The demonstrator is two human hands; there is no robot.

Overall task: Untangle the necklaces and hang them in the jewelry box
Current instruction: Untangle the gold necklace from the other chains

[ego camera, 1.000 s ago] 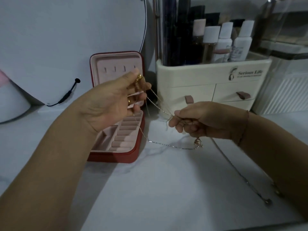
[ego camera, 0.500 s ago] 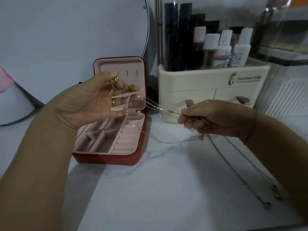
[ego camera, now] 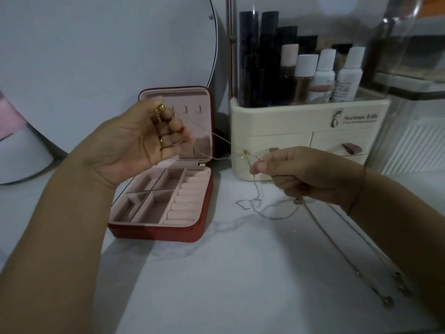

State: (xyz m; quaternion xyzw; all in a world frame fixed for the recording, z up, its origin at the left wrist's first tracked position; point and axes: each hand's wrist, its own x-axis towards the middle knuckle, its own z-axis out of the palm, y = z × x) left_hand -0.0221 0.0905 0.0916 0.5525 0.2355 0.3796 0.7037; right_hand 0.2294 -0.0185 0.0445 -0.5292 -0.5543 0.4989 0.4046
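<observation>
The red jewelry box [ego camera: 190, 232] stands open on the table, pink lining, hooks in its upright lid. My left hand [ego camera: 142, 141] is raised in front of the lid and pinches a gold pendant with its thin gold chain [ego camera: 216, 137] looped over the fingers. The chain runs taut to the right into a small knot [ego camera: 245, 153]. My right hand [ego camera: 305, 174] pinches the chains just right of that knot. A silver chain [ego camera: 262, 208] hangs from this hand and curls on the table; longer chains [ego camera: 342, 251] trail toward the front right.
A cream cosmetics organiser [ego camera: 301, 131] with drawers and several bottles stands right behind my right hand. A round mirror [ego camera: 108, 56] leans behind the box. A clear container [ego camera: 414, 104] is at the far right. The white marble tabletop [ego camera: 216, 285] spreads in front.
My hands have pulled further apart, tightening the gold chain between them. The silver loop has dropped onto the table below my right hand.
</observation>
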